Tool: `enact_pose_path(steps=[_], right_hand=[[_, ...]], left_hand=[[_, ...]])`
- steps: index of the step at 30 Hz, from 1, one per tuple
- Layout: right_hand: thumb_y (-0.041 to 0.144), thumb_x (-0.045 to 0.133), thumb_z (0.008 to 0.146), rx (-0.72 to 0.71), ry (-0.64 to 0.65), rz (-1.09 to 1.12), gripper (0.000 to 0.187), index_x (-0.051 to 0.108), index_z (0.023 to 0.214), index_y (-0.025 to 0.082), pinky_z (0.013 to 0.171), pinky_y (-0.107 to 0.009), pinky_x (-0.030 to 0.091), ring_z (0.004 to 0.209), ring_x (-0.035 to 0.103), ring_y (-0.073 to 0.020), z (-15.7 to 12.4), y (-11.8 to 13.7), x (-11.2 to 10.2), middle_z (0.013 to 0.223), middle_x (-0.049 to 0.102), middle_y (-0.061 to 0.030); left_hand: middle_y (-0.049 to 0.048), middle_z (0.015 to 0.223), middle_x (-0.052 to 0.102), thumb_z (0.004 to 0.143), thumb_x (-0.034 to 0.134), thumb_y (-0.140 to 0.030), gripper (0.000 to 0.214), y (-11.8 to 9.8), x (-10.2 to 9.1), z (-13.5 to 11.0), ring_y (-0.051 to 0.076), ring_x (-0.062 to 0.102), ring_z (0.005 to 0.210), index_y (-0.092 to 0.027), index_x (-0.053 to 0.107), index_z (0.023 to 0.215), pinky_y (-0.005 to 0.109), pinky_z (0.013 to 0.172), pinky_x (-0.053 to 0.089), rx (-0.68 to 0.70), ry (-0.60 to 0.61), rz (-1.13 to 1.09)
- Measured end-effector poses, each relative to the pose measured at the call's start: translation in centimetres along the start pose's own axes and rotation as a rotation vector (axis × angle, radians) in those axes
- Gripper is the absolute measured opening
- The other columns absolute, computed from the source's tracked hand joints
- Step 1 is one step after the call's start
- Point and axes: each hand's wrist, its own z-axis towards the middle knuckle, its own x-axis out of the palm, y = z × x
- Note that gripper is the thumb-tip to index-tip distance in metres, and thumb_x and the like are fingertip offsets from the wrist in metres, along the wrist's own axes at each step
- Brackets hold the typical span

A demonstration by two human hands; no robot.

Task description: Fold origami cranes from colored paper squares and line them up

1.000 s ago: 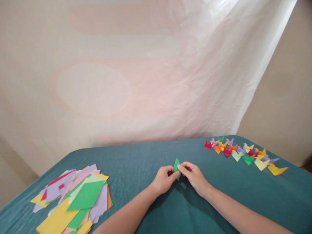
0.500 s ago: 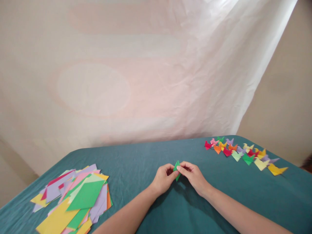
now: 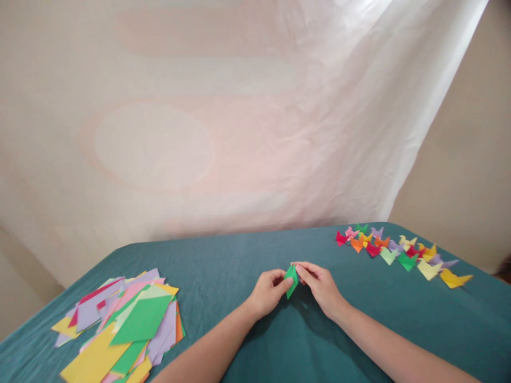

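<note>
We hold a slim, diamond-shaped piece of folded green paper (image 3: 293, 275) between both hands, slightly tilted, over a dark teal tablecloth (image 3: 223, 266); this green piece serves as our landmark. Our left hand (image 3: 268, 293) is at its left edge and grips it, thumb on the near face and curled fingers partly hidden behind; our right hand (image 3: 321, 290) is at its upper right edge, with thumb and index finger closed on the upper tip; we cannot tell how firmly these fingertips press.

We judge the step in hand to be shaping or creasing the upper end of the green piece; its inner folds are too small to read, so we cannot tell which crease is being worked. The next move appears to call for a steady left grip while the right fingertips align the upper tip and press its fold sharp; uneven pressure could skew so narrow a point.

To the left of the green piece, well apart, lies a loose, overlapping pile of flat multicoloured paper sheets (image 3: 139, 321); to its right and farther from us, also well apart, small multicoloured folded paper birds (image 3: 408, 261) sit in rows; behind it hangs a pale pinkish-white cloth sheet (image 3: 247, 138).
</note>
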Motion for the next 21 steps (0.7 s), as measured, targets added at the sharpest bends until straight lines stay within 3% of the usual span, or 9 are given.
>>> enact_pose_path(steps=[21], right_hand=[[0.041, 0.058, 0.078, -0.055, 0.029, -0.070, 0.031, 0.069, 0.099, 0.022, 0.059, -0.027, 0.043, 0.063, 0.050, -0.0146, 0.01, -0.06, -0.40, 0.078, 0.063, -0.0029]], left_hand=[[-0.0019, 0.061, 0.048, 0.079, 0.053, -0.044, 0.034, -0.12, -0.05, -0.07, 0.009, 0.040, 0.056, -0.012, 0.057, 0.071, 0.021, 0.055, 0.033, 0.009, -0.017, 0.010]])
